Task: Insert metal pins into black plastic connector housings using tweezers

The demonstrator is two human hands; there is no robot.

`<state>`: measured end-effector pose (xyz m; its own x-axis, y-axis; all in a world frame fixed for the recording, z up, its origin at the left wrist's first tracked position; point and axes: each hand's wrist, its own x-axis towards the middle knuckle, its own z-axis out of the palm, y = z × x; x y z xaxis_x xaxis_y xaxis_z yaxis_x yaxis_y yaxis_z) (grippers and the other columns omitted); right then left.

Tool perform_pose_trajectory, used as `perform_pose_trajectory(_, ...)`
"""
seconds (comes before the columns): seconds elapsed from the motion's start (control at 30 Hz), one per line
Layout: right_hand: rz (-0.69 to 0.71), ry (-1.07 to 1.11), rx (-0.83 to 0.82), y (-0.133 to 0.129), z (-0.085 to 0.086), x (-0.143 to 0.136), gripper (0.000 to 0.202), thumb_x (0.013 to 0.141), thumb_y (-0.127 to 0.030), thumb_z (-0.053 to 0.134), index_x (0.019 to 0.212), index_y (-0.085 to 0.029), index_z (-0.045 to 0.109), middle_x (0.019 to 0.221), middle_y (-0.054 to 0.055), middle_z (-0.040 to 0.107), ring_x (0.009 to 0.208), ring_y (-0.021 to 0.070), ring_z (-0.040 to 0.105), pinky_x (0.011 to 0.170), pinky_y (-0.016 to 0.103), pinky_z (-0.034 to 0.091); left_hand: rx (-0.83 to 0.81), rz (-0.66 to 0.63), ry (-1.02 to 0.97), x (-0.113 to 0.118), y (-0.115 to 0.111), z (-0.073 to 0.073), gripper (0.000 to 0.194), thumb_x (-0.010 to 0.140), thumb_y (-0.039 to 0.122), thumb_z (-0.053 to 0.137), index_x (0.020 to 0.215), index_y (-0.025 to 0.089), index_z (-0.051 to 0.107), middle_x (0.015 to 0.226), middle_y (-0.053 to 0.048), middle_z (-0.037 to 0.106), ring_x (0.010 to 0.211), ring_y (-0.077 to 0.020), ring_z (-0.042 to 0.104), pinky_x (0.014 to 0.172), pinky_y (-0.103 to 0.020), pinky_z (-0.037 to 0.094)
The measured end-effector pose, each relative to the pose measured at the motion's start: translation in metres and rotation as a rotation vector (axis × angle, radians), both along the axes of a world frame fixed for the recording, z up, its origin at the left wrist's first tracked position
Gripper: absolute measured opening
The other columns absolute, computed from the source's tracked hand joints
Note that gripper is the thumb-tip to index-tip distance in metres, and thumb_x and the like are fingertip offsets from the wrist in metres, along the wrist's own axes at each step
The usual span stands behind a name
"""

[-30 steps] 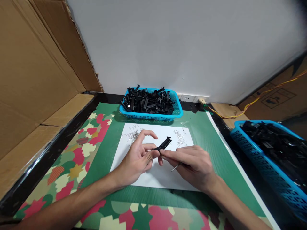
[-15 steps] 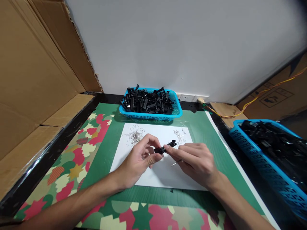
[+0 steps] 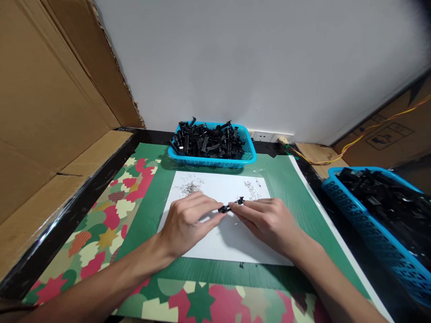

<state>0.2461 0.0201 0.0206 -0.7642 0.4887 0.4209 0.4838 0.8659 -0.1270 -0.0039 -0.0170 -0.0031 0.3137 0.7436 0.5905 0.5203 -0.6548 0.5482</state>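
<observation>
A small black plastic part (image 3: 225, 208), long and narrow, is held between both hands above a white sheet (image 3: 215, 244). The thumb and fingertips of my left hand (image 3: 190, 217) pinch its left end. Fingers of my right hand (image 3: 269, 217) grip it farther right, and its forked tip sticks up beyond them. A thin metal tool (image 3: 239, 221) pokes out from under my right hand; its other end is hidden in the palm. On the sheet lie a dense pile of tiny metal springs or clips (image 3: 191, 187) and a looser scatter of similar pieces (image 3: 252, 190).
A blue basket (image 3: 212, 162) heaped with black plastic parts stands behind the sheet by the wall. Another blue basket (image 3: 363, 220) of black parts is at the right. Cardboard (image 3: 50, 89) rises on the left. Yellow and red wires (image 3: 350, 146) run from a wall socket (image 3: 264, 136).
My left hand has turned over, its back now facing up, and its fingers have straightened into a pinch on the part's end. The part and my right hand have shifted slightly left.
</observation>
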Motion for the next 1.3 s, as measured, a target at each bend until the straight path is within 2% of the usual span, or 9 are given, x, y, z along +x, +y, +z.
perform_pose_trajectory(0.1,-0.043,-0.002,-0.228,-0.001,0.004,-0.001,0.027,0.109,-0.024,0.057,0.132,-0.017,0.068,0.093,0.006,0.073,0.076,0.0171,0.068,0.064,0.028,0.046,-0.004,0.018,0.046,-0.001,0.0,-0.002,0.012,0.096,0.018,0.074,0.107,0.017,0.078,0.099,-0.006,0.082,0.088,-0.0223,0.073,0.079,-0.038,0.059)
perform_pose_trajectory(0.2,-0.075,0.029,-0.269,0.001,0.005,0.0,0.037,0.111,-0.023,0.051,0.146,-0.017,0.059,0.106,0.012,0.072,0.091,0.0213,0.068,0.075,0.032,0.053,0.002,0.032,0.096,-0.001,0.0,-0.002,0.009,0.096,0.017,0.073,0.103,0.017,0.078,0.097,-0.006,0.082,0.087,-0.0221,0.072,0.078,-0.037,0.058)
perform_pose_trajectory(0.33,-0.029,0.028,-0.152,0.009,0.003,0.004,0.031,0.109,-0.012,0.049,0.128,-0.02,0.072,0.1,0.011,0.074,0.094,0.0239,0.068,0.081,0.038,0.055,-0.008,0.034,0.162,0.0,0.0,-0.003,0.009,0.095,0.015,0.073,0.102,0.016,0.079,0.093,-0.006,0.08,0.086,-0.0221,0.07,0.075,-0.035,0.057)
perform_pose_trajectory(0.47,-0.015,0.196,-0.107,0.011,0.002,0.004,0.026,0.105,-0.01,0.058,0.119,-0.023,0.076,0.111,0.009,0.08,0.107,0.027,0.073,0.094,0.045,0.057,0.005,0.02,0.18,0.0,0.0,-0.004,0.01,0.094,0.013,0.072,0.101,0.015,0.079,0.091,-0.007,0.079,0.086,-0.0221,0.069,0.075,-0.035,0.056)
perform_pose_trajectory(0.63,-0.204,0.549,-0.395,-0.003,0.003,-0.017,0.013,0.104,-0.025,0.067,0.098,-0.022,0.078,0.095,0.006,0.081,0.083,0.0206,0.078,0.074,0.032,0.063,0.02,0.017,0.215,0.0,0.0,-0.003,0.009,0.096,0.013,0.07,0.096,0.016,0.078,0.087,-0.007,0.076,0.085,-0.0217,0.067,0.073,-0.034,0.054)
perform_pose_trajectory(0.73,-0.219,0.657,-0.618,-0.008,0.001,-0.03,0.019,0.105,-0.03,0.064,0.094,-0.019,0.075,0.093,0.008,0.08,0.081,0.02,0.077,0.074,0.031,0.064,0.02,0.022,0.237,0.0,0.0,-0.002,0.011,0.097,0.013,0.068,0.092,0.016,0.077,0.084,-0.006,0.074,0.083,-0.0213,0.065,0.072,-0.033,0.053)
perform_pose_trajectory(0.8,-0.208,0.669,-0.687,-0.008,-0.001,-0.035,0.02,0.105,-0.032,0.065,0.093,-0.018,0.074,0.091,0.008,0.079,0.08,0.0196,0.077,0.075,0.031,0.064,0.024,0.02,0.25,0.0,0.0,-0.002,0.012,0.097,0.013,0.067,0.09,0.016,0.077,0.083,-0.006,0.073,0.082,-0.0211,0.063,0.071,-0.033,0.052)
perform_pose_trajectory(0.97,-0.209,0.601,-0.676,-0.008,-0.002,-0.035,0.017,0.104,-0.029,0.065,0.094,-0.019,0.075,0.089,0.006,0.079,0.079,0.018,0.076,0.073,0.028,0.061,0.033,0.03,0.261,0.001,0.0,-0.002,0.015,0.097,0.013,0.066,0.087,0.015,0.077,0.08,-0.006,0.071,0.08,-0.0209,0.062,0.07,-0.033,0.051)
perform_pose_trajectory(1.3,-0.185,0.51,-0.5,-0.01,-0.002,-0.036,0.025,0.104,-0.027,0.064,0.086,-0.02,0.081,0.078,0.003,0.079,0.066,0.0166,0.073,0.065,0.027,0.058,0.018,0.019,0.234,0.002,0.0,-0.005,0.017,0.097,0.015,0.065,0.085,0.016,0.078,0.078,-0.006,0.072,0.077,-0.0201,0.063,0.069,-0.032,0.051)
